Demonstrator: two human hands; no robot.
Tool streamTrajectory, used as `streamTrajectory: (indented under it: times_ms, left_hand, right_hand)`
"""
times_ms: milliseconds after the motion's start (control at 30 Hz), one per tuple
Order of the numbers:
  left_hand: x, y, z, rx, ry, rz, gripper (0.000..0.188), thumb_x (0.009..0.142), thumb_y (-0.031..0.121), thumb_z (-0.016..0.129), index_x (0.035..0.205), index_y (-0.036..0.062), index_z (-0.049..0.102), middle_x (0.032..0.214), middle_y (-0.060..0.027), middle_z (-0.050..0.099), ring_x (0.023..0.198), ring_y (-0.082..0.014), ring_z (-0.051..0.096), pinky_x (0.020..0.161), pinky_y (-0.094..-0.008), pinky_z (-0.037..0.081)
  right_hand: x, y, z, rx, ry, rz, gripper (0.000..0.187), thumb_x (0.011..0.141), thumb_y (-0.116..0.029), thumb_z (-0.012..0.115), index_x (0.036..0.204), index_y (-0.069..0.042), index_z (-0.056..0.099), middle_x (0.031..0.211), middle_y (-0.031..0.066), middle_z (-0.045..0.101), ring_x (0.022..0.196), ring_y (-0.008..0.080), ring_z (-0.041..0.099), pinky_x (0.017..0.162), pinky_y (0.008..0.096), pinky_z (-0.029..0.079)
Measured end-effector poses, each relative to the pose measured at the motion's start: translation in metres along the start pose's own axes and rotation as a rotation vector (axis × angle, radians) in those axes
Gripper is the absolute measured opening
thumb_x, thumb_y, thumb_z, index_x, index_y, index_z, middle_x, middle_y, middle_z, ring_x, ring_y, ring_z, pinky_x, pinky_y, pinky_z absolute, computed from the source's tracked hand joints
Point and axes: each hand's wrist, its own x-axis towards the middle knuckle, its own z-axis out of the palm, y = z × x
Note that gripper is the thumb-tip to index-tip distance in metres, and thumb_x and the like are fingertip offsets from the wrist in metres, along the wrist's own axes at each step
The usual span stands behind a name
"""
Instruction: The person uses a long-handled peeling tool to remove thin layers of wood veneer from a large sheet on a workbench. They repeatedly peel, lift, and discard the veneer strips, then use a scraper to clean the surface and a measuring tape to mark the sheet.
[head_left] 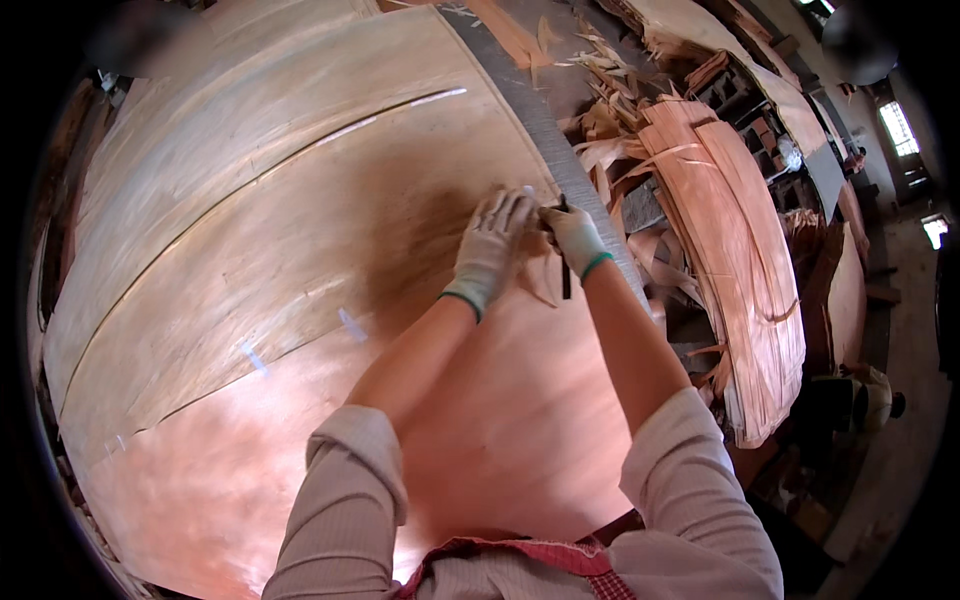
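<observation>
Wide sheets of thin wood veneer (300,230) lie before me, a tan one meeting a pinker sheet (500,400) along a seam. Short strips of white tape (352,325) bridge that seam. My left hand (490,245), in a white glove with a green cuff, rests flat on the veneer near its right edge, fingers stretched out. Right beside it, my gloved right hand (577,238) is closed around a slim, dark, straight tool (567,280); its exact kind I cannot make out. A small curved cut or tear in the veneer shows between my wrists.
A grey table edge (610,245) runs along the right of the sheets. Beyond it lies a stack of reddish veneer strips (725,240), with torn scraps (610,75) heaped at its far end. Another person (872,395) is at the far right.
</observation>
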Motion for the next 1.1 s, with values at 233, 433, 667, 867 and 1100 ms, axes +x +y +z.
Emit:
streamTrajectory:
  times_ms: [233,433,667,867,1100]
  left_hand:
    - [0.041,-0.009,0.042,-0.295,0.024,0.033,0.062,0.088,0.018,0.059,0.141,0.0036,0.032,0.136,-0.0171,0.048,0.131,-0.0290,0.041,0.114,-0.0384,0.027]
    - [0.050,0.002,0.039,-0.175,-0.093,-0.077,0.070,0.089,0.033,0.059,0.142,0.0001,0.029,0.136,-0.0194,0.048,0.129,-0.0312,0.044,0.112,-0.0389,0.029]
    - [0.051,0.033,0.040,-0.034,-0.134,-0.211,0.097,0.077,0.058,0.064,0.145,0.0026,0.022,0.149,-0.0174,0.033,0.141,-0.0282,0.025,0.117,-0.0412,0.011]
    - [0.018,0.027,0.013,-0.117,0.005,-0.327,0.082,0.080,0.033,0.070,0.143,0.0032,0.028,0.147,-0.0184,0.034,0.139,-0.0337,0.027,0.116,-0.0442,0.014]
    - [-0.076,-0.014,-0.001,-0.246,0.074,-0.173,0.071,0.081,0.013,0.067,0.143,0.0081,0.032,0.148,-0.0171,0.034,0.140,-0.0343,0.025,0.116,-0.0453,0.016]
  right_hand:
    - [0.051,0.018,-0.012,-0.787,0.154,-0.031,0.044,0.077,-0.039,0.073,0.080,0.004,0.068,0.070,0.0172,0.066,0.062,0.0253,0.066,0.053,0.0350,0.050]
    - [-0.001,0.060,-0.053,-0.441,0.002,0.070,0.040,0.080,-0.039,0.066,0.087,0.001,0.069,0.083,0.0201,0.068,0.078,0.0301,0.067,0.069,0.0377,0.052]
    - [-0.051,0.045,-0.086,-1.110,0.136,-0.595,0.025,0.084,-0.026,0.065,0.088,-0.002,0.064,0.078,0.0175,0.065,0.069,0.0333,0.065,0.061,0.0435,0.050]
    - [-0.051,0.010,-0.096,-0.522,-0.050,-0.157,0.029,0.087,-0.028,0.065,0.086,0.001,0.061,0.068,0.0107,0.064,0.059,0.0176,0.060,0.053,0.0325,0.046]
    - [-0.002,0.039,0.086,-0.343,-0.254,-0.136,0.022,0.087,-0.021,0.063,0.100,-0.004,0.068,0.085,0.0120,0.070,0.071,0.0250,0.065,0.064,0.0315,0.051]
